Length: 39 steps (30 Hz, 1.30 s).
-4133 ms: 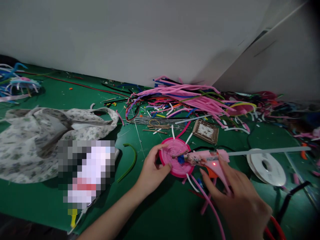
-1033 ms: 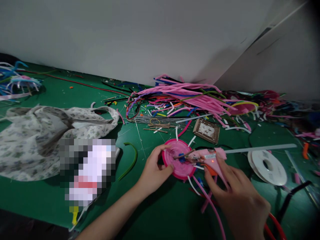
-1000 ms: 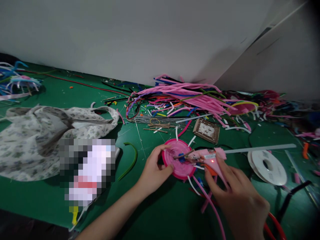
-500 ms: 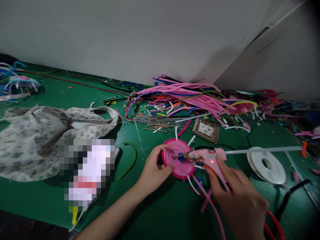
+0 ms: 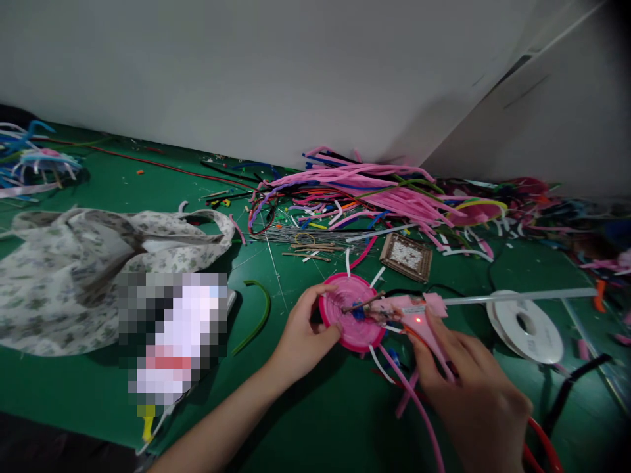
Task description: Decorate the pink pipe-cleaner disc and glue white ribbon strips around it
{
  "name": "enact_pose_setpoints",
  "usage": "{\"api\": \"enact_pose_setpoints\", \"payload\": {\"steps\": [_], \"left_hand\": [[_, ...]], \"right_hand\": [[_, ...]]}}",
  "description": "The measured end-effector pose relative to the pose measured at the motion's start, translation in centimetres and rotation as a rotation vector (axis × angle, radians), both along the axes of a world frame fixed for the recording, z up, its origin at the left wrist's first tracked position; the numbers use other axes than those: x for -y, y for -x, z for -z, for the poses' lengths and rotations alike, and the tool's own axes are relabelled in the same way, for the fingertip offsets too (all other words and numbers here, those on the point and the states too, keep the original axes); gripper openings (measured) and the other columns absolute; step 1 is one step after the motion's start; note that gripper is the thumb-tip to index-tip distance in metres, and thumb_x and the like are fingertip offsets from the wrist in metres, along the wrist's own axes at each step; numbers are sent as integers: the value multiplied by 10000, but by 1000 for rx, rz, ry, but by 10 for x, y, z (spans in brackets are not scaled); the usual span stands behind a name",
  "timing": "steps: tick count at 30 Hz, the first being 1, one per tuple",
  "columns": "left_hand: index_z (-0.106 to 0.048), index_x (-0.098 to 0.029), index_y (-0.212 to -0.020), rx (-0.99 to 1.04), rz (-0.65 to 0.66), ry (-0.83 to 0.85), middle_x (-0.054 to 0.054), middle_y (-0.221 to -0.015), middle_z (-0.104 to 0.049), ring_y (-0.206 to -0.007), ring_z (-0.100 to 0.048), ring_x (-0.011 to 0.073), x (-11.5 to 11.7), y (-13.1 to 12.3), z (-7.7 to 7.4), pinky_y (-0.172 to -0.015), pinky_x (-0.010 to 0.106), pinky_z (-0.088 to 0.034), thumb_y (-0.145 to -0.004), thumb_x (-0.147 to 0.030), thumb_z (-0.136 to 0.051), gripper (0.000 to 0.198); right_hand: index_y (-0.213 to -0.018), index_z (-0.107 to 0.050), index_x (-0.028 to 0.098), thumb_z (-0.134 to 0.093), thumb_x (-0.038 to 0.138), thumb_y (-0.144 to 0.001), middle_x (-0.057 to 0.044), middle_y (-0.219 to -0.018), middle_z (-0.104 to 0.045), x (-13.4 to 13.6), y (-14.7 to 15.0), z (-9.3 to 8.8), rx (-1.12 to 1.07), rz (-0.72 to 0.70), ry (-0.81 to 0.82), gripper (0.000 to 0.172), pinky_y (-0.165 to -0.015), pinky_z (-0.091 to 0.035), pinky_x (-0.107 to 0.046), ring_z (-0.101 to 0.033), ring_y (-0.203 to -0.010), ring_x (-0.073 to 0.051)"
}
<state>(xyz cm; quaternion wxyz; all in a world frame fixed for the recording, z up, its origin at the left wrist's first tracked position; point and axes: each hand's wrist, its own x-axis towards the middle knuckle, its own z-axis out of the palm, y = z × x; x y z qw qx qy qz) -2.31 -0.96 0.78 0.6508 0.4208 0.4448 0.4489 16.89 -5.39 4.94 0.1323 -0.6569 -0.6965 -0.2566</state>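
Note:
My left hand (image 5: pixel 308 335) grips the left rim of a round pink disc (image 5: pixel 348 332), its thumb on the near face. A thin brown stick (image 5: pixel 362 303) and a small blue piece lie over the disc's middle. White and pink strips stick out from its edge. In my right hand (image 5: pixel 463 374) is a pink glue gun (image 5: pixel 414 318) with a small red light, its fingers wrapped round the handle. The gun's nozzle end reaches over the right part of the disc, close to the blue piece. A long translucent glue stick (image 5: pixel 517 297) extends from its back.
Behind the disc lie a heap of pink pipe cleaners (image 5: pixel 384 190) and a brown square frame (image 5: pixel 405 257). A white spool (image 5: pixel 525 326) stands to the right. On the left are a floral cloth (image 5: pixel 49 282), a blurred phone (image 5: pixel 180 341) and a green strip (image 5: pixel 263 312).

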Motion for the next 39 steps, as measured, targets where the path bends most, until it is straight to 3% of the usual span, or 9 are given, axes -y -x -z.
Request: {"api": "enact_pose_setpoints", "payload": {"steps": [7, 15, 19, 23, 25, 27, 32, 36, 39], "left_hand": [[-498, -197, -1153, -24, 14, -10, 71, -1137, -541, -887, -554, 153, 1, 1, -1, -632, 210, -479, -703, -140, -618, 469], [-495, -206, -1162, -34, 14, 2, 85, -1197, -529, -867, -558, 152, 4, -1, 2, -620, 212, -477, -698, -164, -650, 491], [-510, -208, -1147, 3, -24, 15, 72, -1196, -530, -978, -542, 172, 3, -3, 1, -706, 222, -479, -738, -220, -641, 429], [-557, -234, -1066, 39, -44, 154, 7, -1022, -569, -856, -549, 119, 3, -3, -3, -696, 195, -472, -843, -352, -532, 253], [-564, -245, -1044, 42, -39, 213, -24, -873, -554, -720, -524, 85, 3, -3, -4, -645, 178, -470, -865, -407, -494, 251], [-569, -251, -1045, -3, -42, 190, -33, -824, -550, -657, -497, 72, 4, -1, -5, -608, 167, -467, -871, -428, -484, 263], [-507, -271, -1162, -127, -17, 73, 31, -1170, -566, -801, -586, 120, 4, 5, -4, -568, 192, -498, -856, -390, -516, 329], [-460, -258, -1180, -182, -12, 54, 53, -1143, -561, -847, -622, 147, 4, 9, -5, -557, 198, -505, -813, -359, -585, 400], [-422, -282, -1227, -197, 37, -6, 58, -1199, -525, -941, -619, 172, 6, 10, -7, -604, 214, -522, -805, -333, -602, 462]], "right_hand": [[-1192, -590, 168, -638, 298, -817, -28, -882, -706, -1, -4, 1, 37, -59, -10, 400, -522, -361, -228, -652, -746, -154], [-1099, -652, 192, -609, 366, -826, -48, -999, -697, 7, -16, 3, 70, -39, 89, 326, -541, -363, -239, -645, -813, -166], [-1045, -687, 211, -589, 344, -840, -56, -1001, -693, 9, -16, 3, 116, -66, 101, 263, -532, -348, -239, -636, -815, -165], [-1103, -654, 154, -621, 380, -822, -46, -942, -704, 6, -10, -1, 113, -55, 24, 362, -493, -310, -238, -632, -759, -150], [-1185, -602, 133, -637, 394, -808, -37, -887, -704, 6, -8, -4, 87, -32, -8, 460, -490, -307, -236, -628, -725, -140], [-1185, -601, 138, -640, 374, -811, -30, -873, -703, 6, -8, -6, 81, -50, -26, 445, -504, -319, -229, -629, -724, -130], [-1075, -678, 178, -625, 330, -826, -51, -936, -698, 12, -18, -6, 55, -101, -23, 296, -551, -357, -218, -638, -768, -125], [-1076, -687, 223, -615, 334, -834, -45, -957, -692, 16, -22, -4, 67, -105, -19, 276, -513, -343, -210, -637, -787, -114], [-1146, -647, 194, -608, 362, -837, -27, -924, -692, 17, -22, -5, 23, -62, -42, 353, -473, -329, -205, -628, -712, -89]]}}
